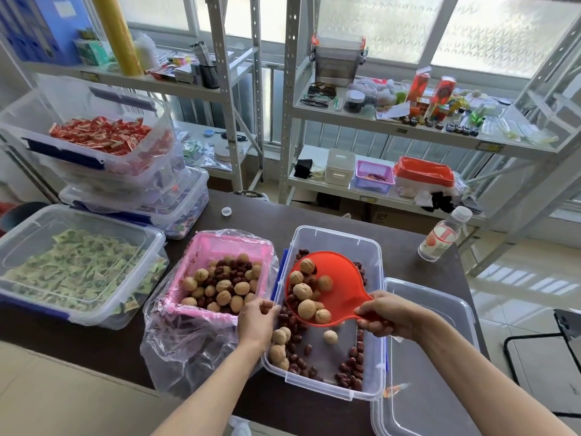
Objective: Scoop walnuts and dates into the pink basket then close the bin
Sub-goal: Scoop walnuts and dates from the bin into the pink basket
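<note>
Both hands are busy: our right hand (382, 314) grips the full red scoop (327, 287) over the bin (371, 385). Our left hand (256, 322) holds the pink basket (201, 247) steady at lower middle for tipping.

No legible text anywhere.

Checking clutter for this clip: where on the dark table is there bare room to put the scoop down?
Bare dark table shows behind the open bin, between the small white cap and the water bottle. Another bare strip runs along the near edge, left of the plastic bag. The left side is crowded with stacked bins; the lid fills the right.
</note>
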